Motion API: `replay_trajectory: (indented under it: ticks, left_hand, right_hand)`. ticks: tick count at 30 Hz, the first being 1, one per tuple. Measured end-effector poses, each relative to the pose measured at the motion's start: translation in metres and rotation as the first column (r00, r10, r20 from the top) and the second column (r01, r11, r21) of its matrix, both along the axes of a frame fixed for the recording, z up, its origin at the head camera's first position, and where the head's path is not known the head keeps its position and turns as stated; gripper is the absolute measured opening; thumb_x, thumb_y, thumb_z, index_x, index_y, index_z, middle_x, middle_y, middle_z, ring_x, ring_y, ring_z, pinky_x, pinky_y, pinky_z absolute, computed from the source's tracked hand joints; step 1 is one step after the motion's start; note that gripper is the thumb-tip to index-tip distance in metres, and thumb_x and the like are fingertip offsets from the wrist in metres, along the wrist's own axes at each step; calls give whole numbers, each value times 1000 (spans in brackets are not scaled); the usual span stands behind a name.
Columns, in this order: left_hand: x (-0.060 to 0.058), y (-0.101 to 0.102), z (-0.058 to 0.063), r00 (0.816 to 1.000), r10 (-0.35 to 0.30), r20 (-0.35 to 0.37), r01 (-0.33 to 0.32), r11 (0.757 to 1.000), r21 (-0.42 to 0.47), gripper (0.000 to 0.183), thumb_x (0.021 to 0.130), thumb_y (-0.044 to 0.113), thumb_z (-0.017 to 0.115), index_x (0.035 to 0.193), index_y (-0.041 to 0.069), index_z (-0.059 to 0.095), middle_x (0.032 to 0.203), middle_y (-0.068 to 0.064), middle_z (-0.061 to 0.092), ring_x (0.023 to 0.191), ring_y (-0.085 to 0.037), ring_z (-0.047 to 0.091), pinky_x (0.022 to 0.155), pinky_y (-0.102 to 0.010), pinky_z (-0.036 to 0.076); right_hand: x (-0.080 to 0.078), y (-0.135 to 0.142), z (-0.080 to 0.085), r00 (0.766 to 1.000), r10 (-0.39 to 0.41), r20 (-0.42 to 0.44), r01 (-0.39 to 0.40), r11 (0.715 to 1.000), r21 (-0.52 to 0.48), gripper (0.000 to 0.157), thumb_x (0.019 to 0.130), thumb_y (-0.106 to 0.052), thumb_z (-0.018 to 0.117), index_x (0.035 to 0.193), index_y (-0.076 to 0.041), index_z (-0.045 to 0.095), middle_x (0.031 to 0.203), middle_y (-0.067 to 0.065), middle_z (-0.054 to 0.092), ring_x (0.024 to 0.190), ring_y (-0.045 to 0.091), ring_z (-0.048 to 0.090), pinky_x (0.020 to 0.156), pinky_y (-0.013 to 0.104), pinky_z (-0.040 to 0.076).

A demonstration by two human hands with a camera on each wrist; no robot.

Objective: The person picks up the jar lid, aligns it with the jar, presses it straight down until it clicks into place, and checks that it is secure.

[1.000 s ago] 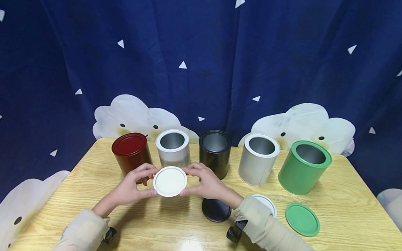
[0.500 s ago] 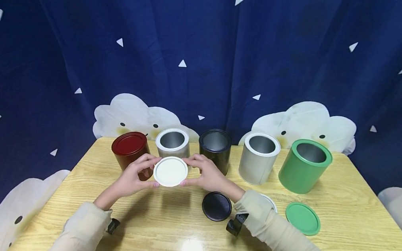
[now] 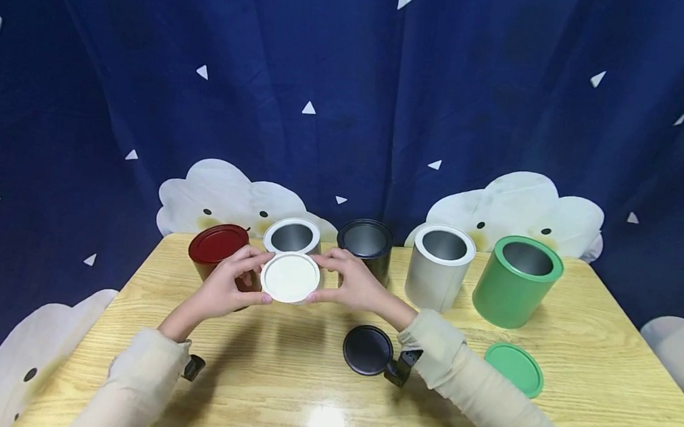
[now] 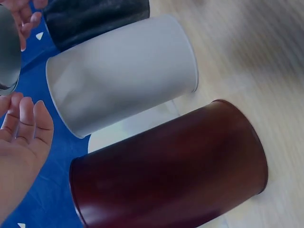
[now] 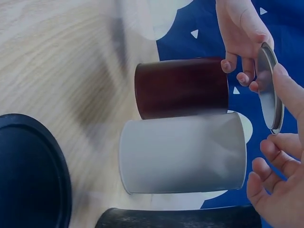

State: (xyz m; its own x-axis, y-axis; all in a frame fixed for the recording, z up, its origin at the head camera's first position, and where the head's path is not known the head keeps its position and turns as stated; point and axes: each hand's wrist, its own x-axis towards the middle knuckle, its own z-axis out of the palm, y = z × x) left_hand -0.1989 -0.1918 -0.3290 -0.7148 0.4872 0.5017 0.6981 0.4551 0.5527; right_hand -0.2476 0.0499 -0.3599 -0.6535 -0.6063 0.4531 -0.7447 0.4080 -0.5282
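Between both hands a round white lid (image 3: 290, 277) hangs above the table, its face toward the head camera. My left hand (image 3: 228, 286) pinches its left edge with thumb and fingers. On the opposite edge, my right hand (image 3: 353, 283) pinches it the same way. Just behind the lid stands a white can (image 3: 292, 236) with an open top, partly hidden by it. In the right wrist view the lid's grey metal underside (image 5: 267, 95) shows, apart from the can. A dark red can (image 3: 217, 247) with its lid on stands beside my left hand.
An open black can (image 3: 367, 239), a second open white can (image 3: 439, 269) and an open green can (image 3: 518, 283) stand rightward in the row. A black lid (image 3: 368, 350) and a green lid (image 3: 514, 369) lie on the wooden table (image 3: 276, 404). A blue curtain (image 3: 354, 72) hangs behind.
Both hands have raised the white lid and carried it away from me, toward the white can. The other white lid on the table has become hidden by the right sleeve.
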Motion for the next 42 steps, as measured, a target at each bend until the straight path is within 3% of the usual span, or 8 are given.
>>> replay_trajectory:
  ticks: [4,11,20,31,36,42]
  left_hand:
    - [-4,-2,2,1000,8,-6,-8,1000,-6,60,60,-7,79,113,-18,53,96,-22,52,69,-34,48,56,-34,46]
    - [-30,-17,-18,999,36,0,-36,999,-24,66,61,3,82,119,-11,54,109,-17,53,78,-28,48,58,-32,46]
    - [-38,-21,-9,999,41,-2,-41,996,-77,65,65,11,82,121,-6,55,108,-11,54,82,-24,47,63,-30,46]
    - [-43,-25,-1,994,103,21,-99,985,-138,65,66,12,81,122,-5,54,113,-14,53,101,-26,46,76,-43,42]
    - [-51,-27,0,996,90,17,-87,986,-139,65,67,12,80,123,-7,53,114,-15,53,106,-28,44,82,-43,37]
    - [-59,-29,0,996,71,59,-64,992,-110,64,68,10,79,123,-7,52,114,-16,52,105,-30,45,83,-48,39]
  right_hand:
    - [-3,-1,4,1000,2,-6,-2,1000,15,62,66,-29,81,120,-7,60,104,4,57,86,17,47,72,28,39]
    - [-7,-2,13,1000,-10,4,10,999,33,63,68,-29,80,121,-5,59,108,7,57,100,20,50,87,35,40]
    - [-15,-4,20,1000,-16,0,16,998,58,64,68,-31,80,122,-3,58,106,6,57,99,19,50,87,33,40]
    - [-27,-11,28,1000,-9,7,8,996,93,64,69,-29,79,122,0,57,108,7,57,103,22,50,89,35,39]
    - [-33,-13,32,999,-15,34,12,995,103,63,70,-29,79,123,-1,57,109,8,57,102,21,50,88,35,39]
    - [-40,-14,34,999,-8,43,3,994,111,63,71,-29,78,123,-2,56,111,9,56,104,22,50,89,34,38]
